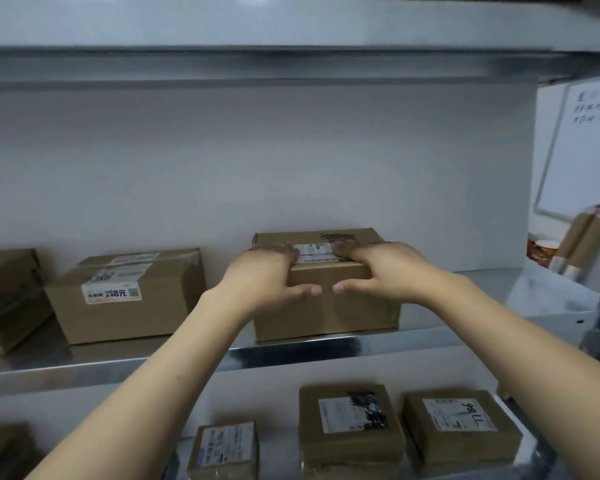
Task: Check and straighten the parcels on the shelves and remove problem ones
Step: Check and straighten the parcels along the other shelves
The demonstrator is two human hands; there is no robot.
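- The parcel in hand is a brown corrugated cardboard box [329, 306] with a white shipping label [314, 252] on its top. It sits on the grey metal middle shelf [118, 362], right at the front lip, with the pale back wall [257, 161] behind it.
- The left hand [267, 282] and right hand [378, 268] both clasp its top front edge — fingers laid over the lid either side of the label, thumbs pressed on the front face, tips nearly meeting. Neither hand is spread flat; each is curled round that edge.
- From here I judge it stiff and probably light: the walls look square and uncrushed, and nothing sags. Its true weight I cannot tell.
- The cardboard looks dry and matt, so I expect little slip; the taped lid is likely the smoother part.
- For sliding or squaring it, this edge hold should do. For lifting it off, I would set the palms on the two side walls, low down — lid flaps may give.
- To its left stands a larger brown cardboard carton [125, 296] with a printed sticker, well apart. On the shelf below lie three flat brown labelled parcels [350, 427].
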